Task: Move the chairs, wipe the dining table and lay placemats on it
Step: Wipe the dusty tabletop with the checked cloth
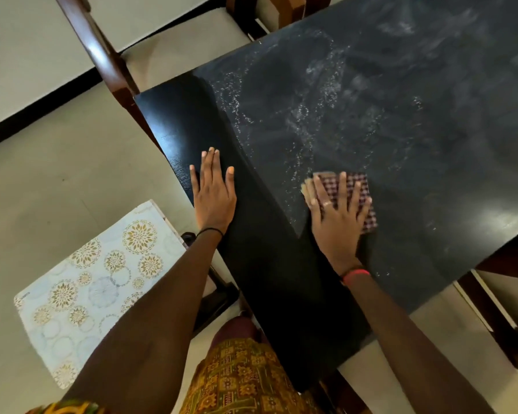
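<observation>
Dining table point(401, 121): black top, seen from above. I stand at one of its edges.

Left hand point(213, 198): palm down, flat on the top just inside the left edge. Fingers straight, slightly apart, gripping nothing. Thin black band point(210, 232) at the wrist.

Right hand point(338, 218): further in from the edge, pressing flat on a checked cloth point(358, 182). Fingers straight and spread wide over it, not curled round it. The cloth lies folded under the palm, its far side showing past my fingertips. Red band point(356, 274) at this wrist.

Surface: a glossy dark strip runs along the edge by my hands. Beyond the cloth, white specks point(311, 115) and pale smears spread toward the far side.

Placemat point(93, 288): pale, with gold flower rings, off the table and down beside its left edge. What carries it I cannot tell.

Chairs: one wooden chair point(108, 58) with a pale seat at the far left corner. Another chair point(506, 294) at the right edge, only partly in view.
</observation>
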